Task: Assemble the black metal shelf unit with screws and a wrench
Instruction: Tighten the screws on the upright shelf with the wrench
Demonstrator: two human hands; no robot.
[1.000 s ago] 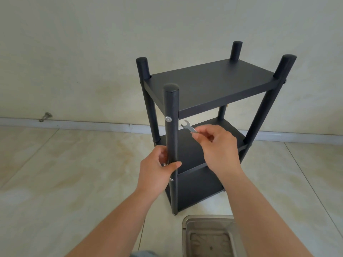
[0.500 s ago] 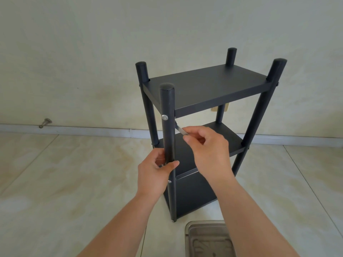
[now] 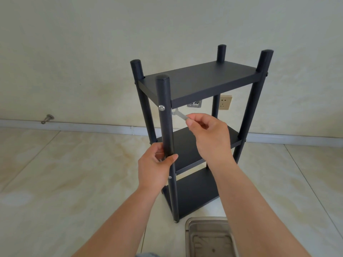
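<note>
Both forearms reach forward from the bottom of the view toward the black shelf unit (image 3: 196, 80), which stands upright on the tiled floor (image 3: 65, 173) near the wall. The left hand (image 3: 155, 165) wraps around the nearest front post (image 3: 166, 138) about halfway up, fingers curled behind it and the thumb pressing across its front, level with the middle shelf. The right hand (image 3: 209, 138) is raised a little higher, just to the right of that post, its back toward the camera and its wrist slightly bent. Its thumb and forefinger pinch the tail end of a small flat wrench (image 3: 179, 115); the other fingers are loosely curled.

The wrench lies on a slant, its long axis running from the fingertips up and to the left, with the open head pointing toward the post just below the top shelf. The head is blurred, so I cannot tell whether it touches anything there. A silver screw (image 3: 161, 108) shows on the front of the post at the same height. A metal tray (image 3: 209, 236) sits on the floor at the bottom edge, just in front of the shelf's base.
</note>
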